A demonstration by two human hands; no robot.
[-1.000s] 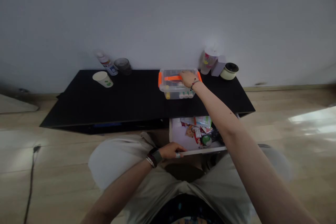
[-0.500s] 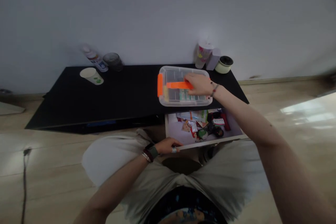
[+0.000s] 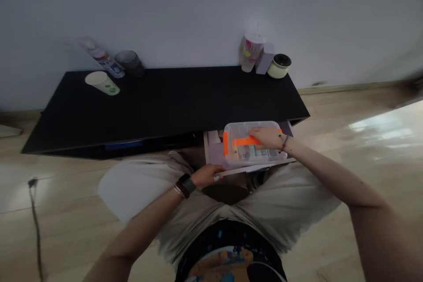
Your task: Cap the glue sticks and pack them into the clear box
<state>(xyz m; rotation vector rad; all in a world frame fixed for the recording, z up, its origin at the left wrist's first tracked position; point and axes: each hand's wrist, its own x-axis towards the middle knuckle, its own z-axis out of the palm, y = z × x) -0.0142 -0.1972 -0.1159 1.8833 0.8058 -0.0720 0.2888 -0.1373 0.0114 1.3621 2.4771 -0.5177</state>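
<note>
A clear plastic storage box (image 3: 244,129) with orange clips and an orange handle is over the pulled-out drawer (image 3: 214,153), covering most of what lies there. My right hand (image 3: 267,137) is closed around the handle from above. Small packets in green and yellow show through the box's walls. Whether the box rests on the drawer's contents or hangs just above them, I cannot tell. At the drawer's front left corner, my left hand (image 3: 207,174) grips the front edge, fingers over the rim.
The black cabinet top (image 3: 185,101) carries a paper cup (image 3: 103,83), a spray can (image 3: 107,62) and a dark glass (image 3: 130,62) at left. At the back right stand a plastic cup with straw (image 3: 251,53), a pale box (image 3: 265,58) and a cream pot (image 3: 279,67). A cable (image 3: 35,216) lies on the floor.
My right hand has brought the storage box from above the cabinet top toward me, over the drawer, hiding most of its contents. My left hand keeps its grip on the drawer edge.
</note>
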